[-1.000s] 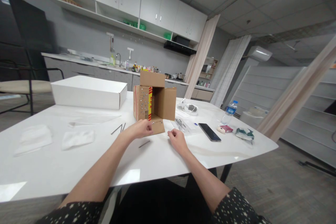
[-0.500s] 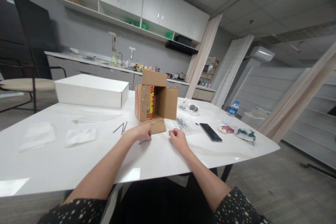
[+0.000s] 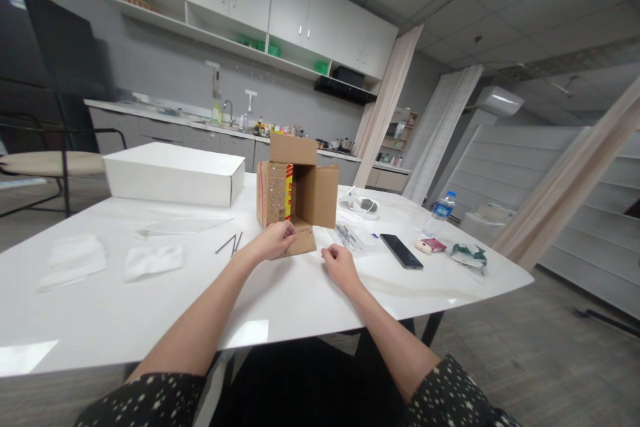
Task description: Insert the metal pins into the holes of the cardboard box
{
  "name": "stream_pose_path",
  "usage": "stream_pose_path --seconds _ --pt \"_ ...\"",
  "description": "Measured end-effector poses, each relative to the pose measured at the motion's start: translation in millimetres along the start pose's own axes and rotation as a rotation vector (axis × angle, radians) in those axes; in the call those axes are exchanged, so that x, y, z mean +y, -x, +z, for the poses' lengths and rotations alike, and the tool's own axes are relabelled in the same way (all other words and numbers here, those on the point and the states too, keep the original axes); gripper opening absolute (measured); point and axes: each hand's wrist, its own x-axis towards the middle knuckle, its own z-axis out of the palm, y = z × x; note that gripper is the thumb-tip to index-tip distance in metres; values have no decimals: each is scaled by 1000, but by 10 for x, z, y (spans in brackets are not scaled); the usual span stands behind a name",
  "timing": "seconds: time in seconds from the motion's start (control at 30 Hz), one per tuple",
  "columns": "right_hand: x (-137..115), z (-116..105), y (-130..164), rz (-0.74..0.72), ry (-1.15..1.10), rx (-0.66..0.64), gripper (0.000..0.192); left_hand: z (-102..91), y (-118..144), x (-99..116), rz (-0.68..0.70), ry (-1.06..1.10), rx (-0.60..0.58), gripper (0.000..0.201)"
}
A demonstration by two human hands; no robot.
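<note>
A cardboard box (image 3: 273, 193) stands on its side with its flaps open, small shiny dots covering its left face. Its front flap (image 3: 306, 240) lies on the table and carries a row of small dots. Over the left part of that flap is my left hand (image 3: 277, 240), fingers curled together; what they hold, if anything, is hidden. Right of the flap, my right hand (image 3: 341, 263) rests low by the table with its fingers closed, and I cannot make out anything in them. Thin dark rods (image 3: 233, 244) lie left of my left hand.
A white open box (image 3: 175, 177) stands back left, with white cloths (image 3: 153, 261) nearer me. Right of the cardboard box are a clear packet (image 3: 350, 239), a phone (image 3: 401, 251), a pink pack (image 3: 431, 245), a water bottle (image 3: 440, 209) and a green-white wrapper (image 3: 469, 255).
My left hand has risen and moved forward over the flap. The thin dark rod seen under it earlier no longer shows. My right hand has stayed in place.
</note>
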Motion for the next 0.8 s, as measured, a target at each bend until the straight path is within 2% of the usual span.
stream_pose_path --seconds 0.1,0.33,0.8 --pt "-3 3 1 11 0 -6 28 24 -38 -23 2 85 13 18" --pt "11 13 -4 10 8 -13 27 116 -128 -132 25 172 232 18" --pt "18 18 0 -4 -1 5 27 161 -172 -192 18 180 301 17"
